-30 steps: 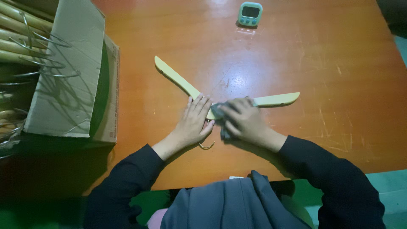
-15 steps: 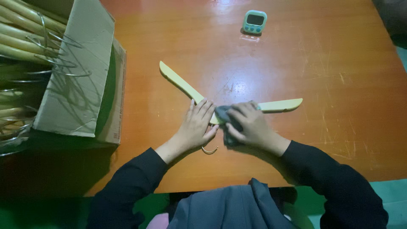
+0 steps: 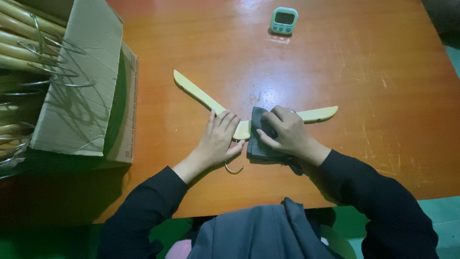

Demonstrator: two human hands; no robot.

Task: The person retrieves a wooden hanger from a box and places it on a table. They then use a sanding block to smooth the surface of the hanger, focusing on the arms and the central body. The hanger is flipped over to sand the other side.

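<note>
Two hands work on a pale wooden clothes hanger (image 3: 201, 96) lying flat on the orange wooden table (image 3: 373, 72).

At far left, an open cardboard box (image 3: 81, 91) holds more wooden hangers (image 3: 19, 33) with wire hooks. The left hand (image 3: 218, 139) lies open, palm down, pressing the hanger's middle, above its metal hook (image 3: 235, 168). The right hand (image 3: 285, 132) is closed on a dark folded cloth (image 3: 258, 146) laid over the hanger's right arm. A small teal digital timer (image 3: 284, 20) sits well apart, at the far edge.

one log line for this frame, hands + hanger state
left hand: flat on wooden hanger | right hand: pressing dark cloth on hanger | hanger: lying on table, hook toward person
</note>
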